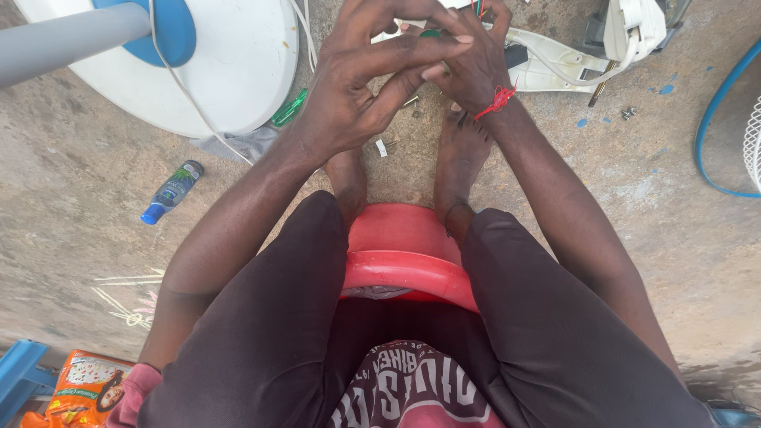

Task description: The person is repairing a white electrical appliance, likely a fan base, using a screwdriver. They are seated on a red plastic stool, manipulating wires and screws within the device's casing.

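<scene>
Dark shorts and bare knees frame a red plastic stool (400, 265) on which the person sits, feet on the concrete floor (71, 206). Both hands meet above the toes: left hand (357, 83) and right hand (468, 63) pinch together around a small green part with thin wires (478, 8), held close for fine work. A white fan base (230, 63) lies at the floor's far left; a small bottle (173, 190) lies below it.

Seated on a red plastic stool (400, 261) over bare concrete ground (79, 182), the person presses the left hand (361, 79) and right hand (472, 59) together around a small green part (429, 33). A round white fan base (238, 71) and a dark plastic bottle with a blue cap (171, 191) lie left.
</scene>
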